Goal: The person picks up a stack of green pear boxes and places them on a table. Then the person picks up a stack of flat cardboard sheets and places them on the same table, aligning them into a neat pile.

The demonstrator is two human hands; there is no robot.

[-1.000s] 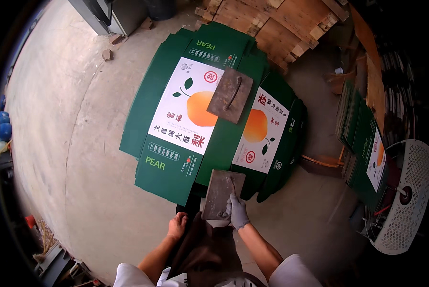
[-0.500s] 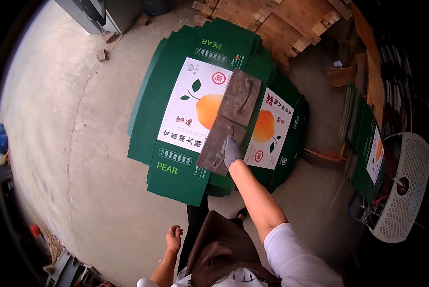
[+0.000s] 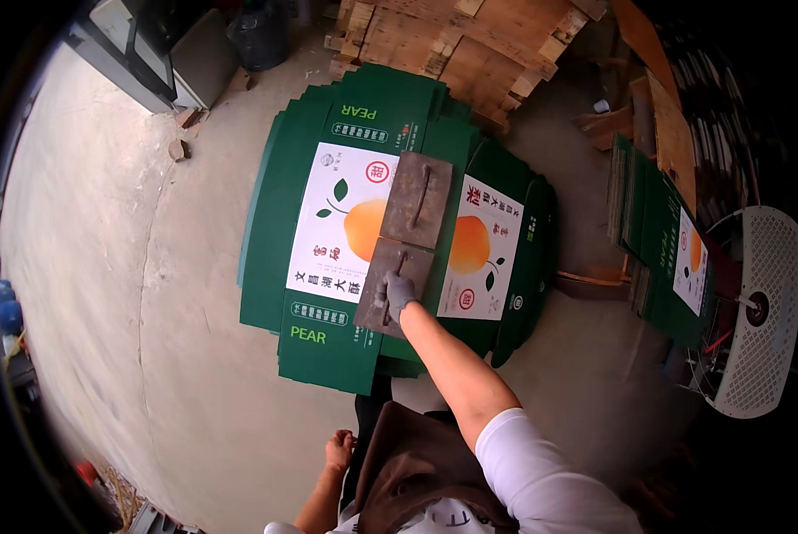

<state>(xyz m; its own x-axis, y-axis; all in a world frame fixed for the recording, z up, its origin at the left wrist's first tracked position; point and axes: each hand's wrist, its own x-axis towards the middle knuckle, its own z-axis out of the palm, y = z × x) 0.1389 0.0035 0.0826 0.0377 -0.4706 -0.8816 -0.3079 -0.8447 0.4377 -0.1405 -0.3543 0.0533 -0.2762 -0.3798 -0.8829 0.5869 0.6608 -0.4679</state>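
1. The right grip [image 3: 401,292], in a grey glove, is closed around the handle [image 3: 402,260] of the near plate [image 3: 373,294], with the arm stretched forward.
2. The near plate lies on the green carton stack [image 3: 335,360], along the strip between the two pear prints, covering an edge of the left one [image 3: 338,222].
3. The far plate [image 3: 406,200] lies end to end with it, their edges meeting or nearly so; its handle is free.
4. Judging by the layout, both plates are in place as weights on the stack; what is left is that the near one has not been let go.
5. The left grip [image 3: 339,448] is bare and low beside the apron [image 3: 399,445]. Its fingers look curled, with nothing showing in them; how tightly they close, I cannot tell.
6. Beyond the stack are wooden pallets [image 3: 470,43]; to the right, well apart, are a smaller carton stack [image 3: 645,245] and a white perforated panel [image 3: 766,307].
7. Concrete floor [image 3: 194,374] spreads to the left.
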